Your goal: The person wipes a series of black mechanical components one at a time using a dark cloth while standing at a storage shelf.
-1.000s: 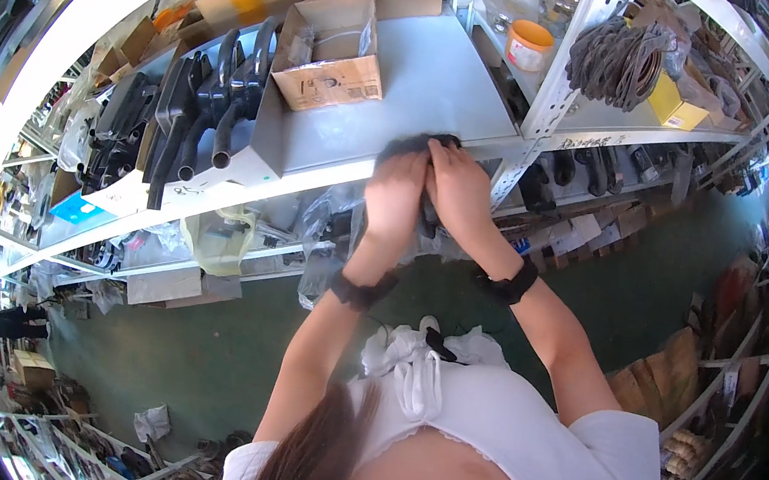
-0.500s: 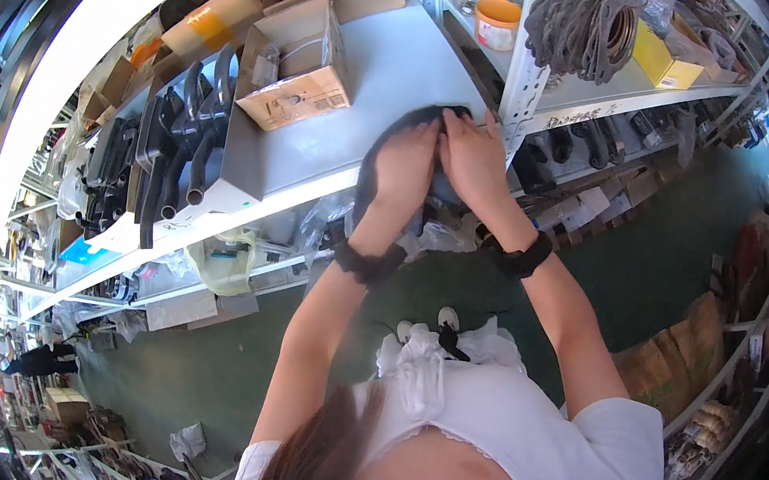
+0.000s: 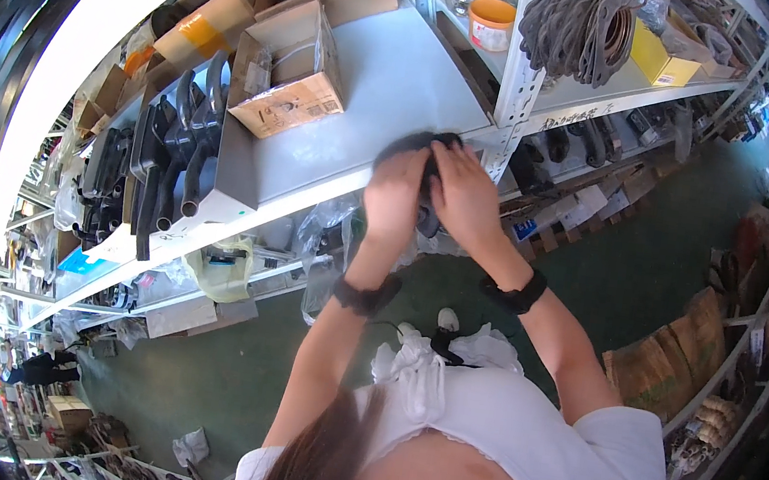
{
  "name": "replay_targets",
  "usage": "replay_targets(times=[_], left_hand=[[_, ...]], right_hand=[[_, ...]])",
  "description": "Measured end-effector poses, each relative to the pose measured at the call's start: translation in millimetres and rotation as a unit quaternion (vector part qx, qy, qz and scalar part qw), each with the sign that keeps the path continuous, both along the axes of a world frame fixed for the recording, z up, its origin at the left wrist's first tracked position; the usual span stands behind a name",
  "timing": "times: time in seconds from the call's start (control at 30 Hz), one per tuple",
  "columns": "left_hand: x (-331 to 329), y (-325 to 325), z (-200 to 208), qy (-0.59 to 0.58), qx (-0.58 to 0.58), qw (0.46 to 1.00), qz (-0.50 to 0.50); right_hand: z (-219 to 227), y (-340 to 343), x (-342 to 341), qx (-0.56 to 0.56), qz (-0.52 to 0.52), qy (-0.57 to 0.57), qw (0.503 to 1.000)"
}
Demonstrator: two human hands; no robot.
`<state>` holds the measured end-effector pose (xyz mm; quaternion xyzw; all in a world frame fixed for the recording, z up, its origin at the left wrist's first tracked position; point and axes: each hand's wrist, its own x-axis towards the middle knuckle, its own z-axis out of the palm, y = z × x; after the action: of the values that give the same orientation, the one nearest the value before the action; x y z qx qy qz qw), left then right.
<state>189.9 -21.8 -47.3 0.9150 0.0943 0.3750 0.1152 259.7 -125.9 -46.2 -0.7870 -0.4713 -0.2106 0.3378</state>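
Both hands are together at the front edge of the grey shelf, closed on a dark, soft-looking black piece. My left hand grips its left side, fingers bent over it. From the right, my right hand holds it, with fingertips close to those of the left. The piece looks bunched and curved. Much of it is hidden under the fingers, so its exact kind does not show. A black band circles each wrist.
On the shelf stand an open cardboard box and black bent pipes in a carton. A white upright post rises close by my right hand. Beyond it are an orange tub and hanging gaskets. Green floor lies below.
The black piece, a wide arc before, now looks smaller and more bunched. My hands have shifted slightly nearer to me, still holding it.
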Motion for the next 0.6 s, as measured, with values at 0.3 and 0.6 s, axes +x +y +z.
replay_targets(times=[0.3,0.6], left_hand=[[15.8,11.5,22.6,0.132,-0.004,0.989,0.069],[61.2,0.0,28.4,0.138,-0.002,0.989,-0.060]], right_hand=[[16.5,32.8,19.5,-0.048,0.012,0.075,0.996],[17.8,-9.2,50.1,-0.060,-0.028,0.019,0.998]])
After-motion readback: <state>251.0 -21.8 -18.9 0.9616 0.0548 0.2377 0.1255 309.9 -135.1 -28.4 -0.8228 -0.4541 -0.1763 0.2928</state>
